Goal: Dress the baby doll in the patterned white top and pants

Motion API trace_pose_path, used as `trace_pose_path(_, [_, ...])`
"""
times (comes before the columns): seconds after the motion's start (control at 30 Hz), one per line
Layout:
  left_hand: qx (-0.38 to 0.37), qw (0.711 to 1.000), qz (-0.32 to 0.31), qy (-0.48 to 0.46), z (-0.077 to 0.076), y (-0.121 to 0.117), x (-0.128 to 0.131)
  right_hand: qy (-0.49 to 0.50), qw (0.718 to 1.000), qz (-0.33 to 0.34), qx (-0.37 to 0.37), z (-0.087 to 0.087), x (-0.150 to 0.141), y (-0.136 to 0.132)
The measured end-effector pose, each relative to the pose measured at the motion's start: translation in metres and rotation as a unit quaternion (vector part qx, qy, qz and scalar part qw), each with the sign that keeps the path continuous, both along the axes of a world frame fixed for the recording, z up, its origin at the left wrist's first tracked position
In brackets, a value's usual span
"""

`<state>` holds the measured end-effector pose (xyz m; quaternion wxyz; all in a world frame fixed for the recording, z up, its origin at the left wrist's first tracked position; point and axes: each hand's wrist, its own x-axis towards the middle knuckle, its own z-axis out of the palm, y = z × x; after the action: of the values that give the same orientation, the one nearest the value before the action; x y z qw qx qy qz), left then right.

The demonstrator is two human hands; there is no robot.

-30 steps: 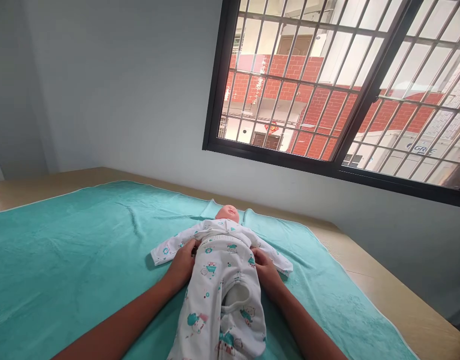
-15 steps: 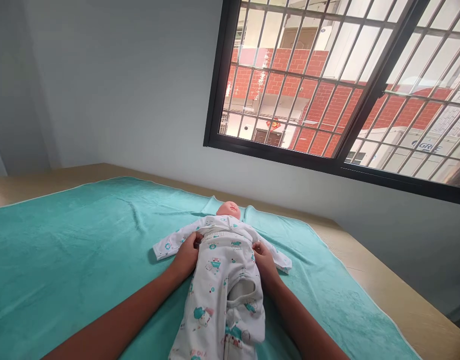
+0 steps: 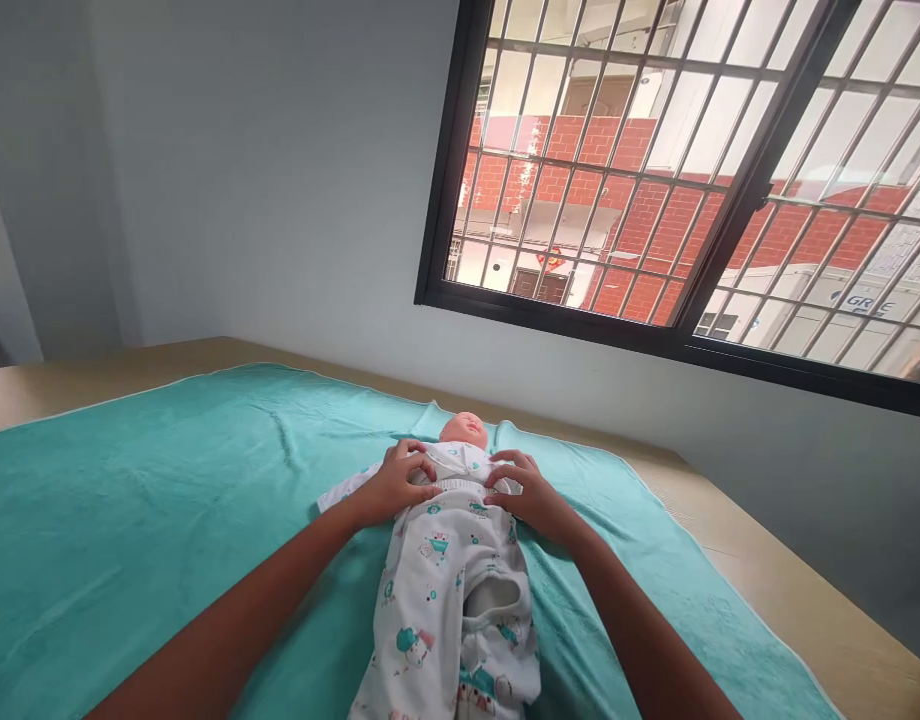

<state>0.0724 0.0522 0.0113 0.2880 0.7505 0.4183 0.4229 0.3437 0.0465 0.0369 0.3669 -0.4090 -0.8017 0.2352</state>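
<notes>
A baby doll (image 3: 464,428) lies on its back on a turquoise blanket (image 3: 205,500), its head at the far end. It wears a white printed top (image 3: 460,460) and matching white trousers (image 3: 430,590), whose ribbed waistband (image 3: 460,485) crosses its middle. Over the left side of the top and waistband, my left hand (image 3: 400,482) rests with thumb and fingers apart. My right hand (image 3: 529,492) lies on the opposite side, fingers curved and spread, their tips on the cloth. The doll's right-hand sleeve is mostly hidden behind my right hand.
The blanket covers most of a wooden table (image 3: 790,580), with bare wood along its far and right edges. A grey-white wall (image 3: 280,200) rises behind it, holding a black-framed window (image 3: 565,305) with metal bars.
Both hands have moved up and inward from the sides of the trousers' waist onto the front of the top and waistband. Their fingers have spread. The view has shifted slightly.
</notes>
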Motion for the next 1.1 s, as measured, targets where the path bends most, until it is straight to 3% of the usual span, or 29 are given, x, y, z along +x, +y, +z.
trace_pose_path(0.17, [0.01, 0.989, -0.109, 0.099, 0.024, 0.004, -0.006, -0.051, 0.997, 0.049, -0.034, 0.011, -0.003, 0.009])
trace_pose_path(0.3, [0.07, 0.985, -0.048, 0.151, 0.026, 0.011, -0.001, -0.061, 0.997, -0.036, 0.013, 0.005, -0.012, 0.012])
trace_pose_path(0.5, [0.108, 0.983, 0.086, 0.125, -0.001, 0.03, 0.015, -0.044, 0.979, -0.19, 0.057, -0.017, -0.03, 0.019])
trace_pose_path(0.6, [0.118, 0.981, 0.117, 0.101, -0.013, 0.031, 0.022, -0.023, 0.973, -0.221, 0.069, -0.026, -0.037, 0.02])
trace_pose_path(0.7, [0.125, 0.981, 0.124, 0.08, -0.014, 0.021, 0.023, -0.007, 0.968, -0.226, 0.11, -0.025, -0.037, 0.012])
trace_pose_path(0.8, [0.16, 0.978, 0.115, 0.07, -0.005, -0.013, 0.016, -0.008, 0.958, -0.206, 0.197, -0.016, -0.036, -0.016])
trace_pose_path(0.87, [0.176, 0.98, 0.07, 0.067, 0.004, -0.054, 0.009, -0.028, 0.96, -0.164, 0.224, -0.01, -0.034, -0.051])
trace_pose_path(0.93, [0.142, 0.987, -0.011, 0.08, 0.011, -0.105, 0.0, -0.06, 0.968, -0.099, 0.222, -0.009, -0.032, -0.095])
trace_pose_path(1.03, [0.157, 0.971, -0.114, 0.137, 0.016, -0.177, -0.012, -0.154, 0.951, 0.015, 0.269, -0.022, -0.025, -0.161])
trace_pose_path(1.1, [0.163, 0.959, -0.13, 0.194, 0.013, -0.211, -0.017, -0.209, 0.927, 0.052, 0.308, -0.039, -0.021, -0.196])
